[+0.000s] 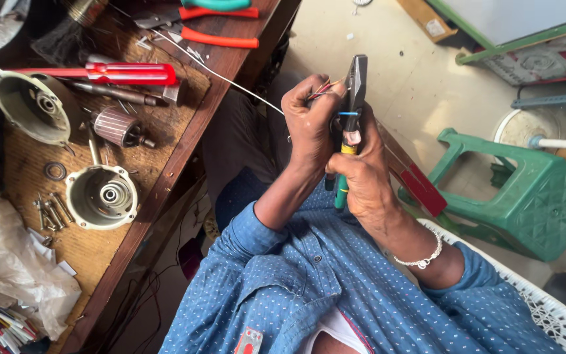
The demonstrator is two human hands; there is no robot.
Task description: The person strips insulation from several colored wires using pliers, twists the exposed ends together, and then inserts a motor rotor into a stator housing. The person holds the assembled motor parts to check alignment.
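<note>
My left hand (309, 121) is closed around a small bundle of thin coloured wires (322, 88), whose red and yellow ends stick out by my thumb. A thin pale wire (230, 78) runs from that hand up to the wooden workbench (165, 164). My right hand (361, 174) grips the green and yellow handles of a pair of pliers (355, 98). The dark jaws of the pliers point upward, right beside the wire ends. Both hands are held together above my lap, in front of my blue dotted shirt.
The workbench on the left carries motor housings (101, 195), a wound armature (118, 126), a red screwdriver (109, 72), orange-handled pliers (221, 36), bolts and a plastic bag. A green plastic stool (532, 196) stands on the floor at right. I sit in a white woven chair (545, 308).
</note>
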